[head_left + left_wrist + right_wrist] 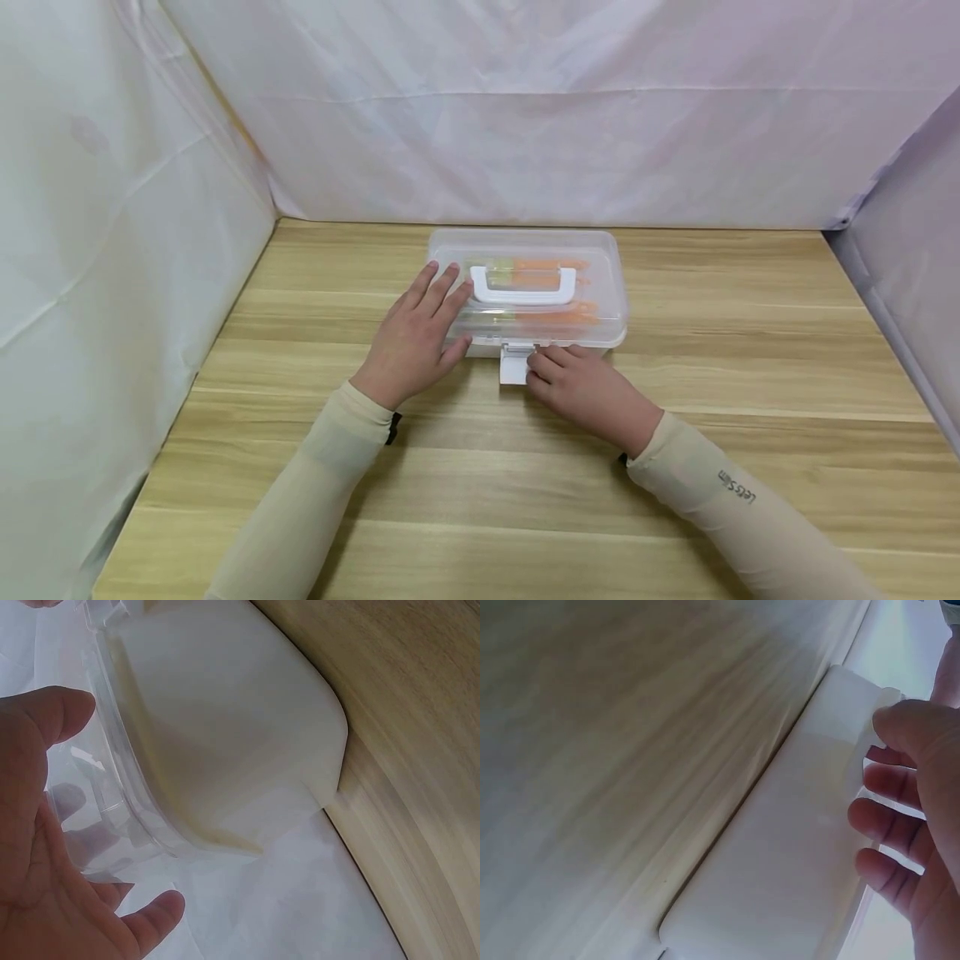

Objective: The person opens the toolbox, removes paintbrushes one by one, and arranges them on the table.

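Note:
A storage box (611,337) with a clear lid (525,242) and white base (225,727) stands on the table. Its white handle (522,296) lies folded on the lid, and orange items (555,312) show through the plastic. My left hand (416,333) rests its spread, straight fingers on the lid's left end, thumb by the front rim. At the front, my right hand (581,387) pinches the right edge of the white latch (513,367), which sticks outward. In the right wrist view the thumb (907,727) lies against the latch, with the other fingers curled along the rim.
The wood-grain table (525,500) extends around the box on all sides. White cloth (525,125) hangs behind it, with more cloth (112,208) along the left edge and at the right. Both forearms wear beige sleeves (322,475).

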Motion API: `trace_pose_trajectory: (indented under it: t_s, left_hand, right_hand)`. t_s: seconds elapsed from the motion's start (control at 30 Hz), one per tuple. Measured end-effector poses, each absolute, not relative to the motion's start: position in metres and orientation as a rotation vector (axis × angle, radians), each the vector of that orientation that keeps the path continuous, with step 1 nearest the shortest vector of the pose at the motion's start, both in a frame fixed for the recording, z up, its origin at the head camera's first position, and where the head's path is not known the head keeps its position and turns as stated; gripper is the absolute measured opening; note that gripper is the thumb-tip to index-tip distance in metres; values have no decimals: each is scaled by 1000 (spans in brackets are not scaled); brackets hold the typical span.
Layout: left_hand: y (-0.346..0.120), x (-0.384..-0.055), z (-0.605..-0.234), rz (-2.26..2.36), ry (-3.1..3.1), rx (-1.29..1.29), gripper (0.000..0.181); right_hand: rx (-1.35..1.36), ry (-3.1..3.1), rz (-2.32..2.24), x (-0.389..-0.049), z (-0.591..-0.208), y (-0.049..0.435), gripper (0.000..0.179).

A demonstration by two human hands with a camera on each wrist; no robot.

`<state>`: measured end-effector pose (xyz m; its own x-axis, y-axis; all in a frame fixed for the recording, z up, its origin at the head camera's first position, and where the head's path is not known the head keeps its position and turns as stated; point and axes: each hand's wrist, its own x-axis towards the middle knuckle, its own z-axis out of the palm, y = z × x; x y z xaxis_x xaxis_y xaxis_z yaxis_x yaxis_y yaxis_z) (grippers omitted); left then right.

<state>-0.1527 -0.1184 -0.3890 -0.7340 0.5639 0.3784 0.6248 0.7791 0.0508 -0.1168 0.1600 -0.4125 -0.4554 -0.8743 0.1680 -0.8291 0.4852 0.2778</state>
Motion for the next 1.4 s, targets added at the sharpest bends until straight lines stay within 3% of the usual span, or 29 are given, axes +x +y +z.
trace_pose_trajectory:
  t_s: [0.7, 0.97, 1.3, 1.4]
  left_hand:
    - [-118, -153, -389, -256, -2624, -907, 64]
    - [-118, -152, -388, -260, -2620, -910, 64]
    - [-118, -152, -389, -256, -2625, -905, 64]
    - [-118, -153, -389, -252, -2622, -909, 64]
  right_hand:
    - [1402, -2529, -314, -108, -419, 162, 27]
    - [1400, -2626, -107, -107, -420, 166, 46]
    - [1405, -2659, -50, -108, -418, 169, 49]
    - [1417, -2634, -80, -109, -420, 170, 43]
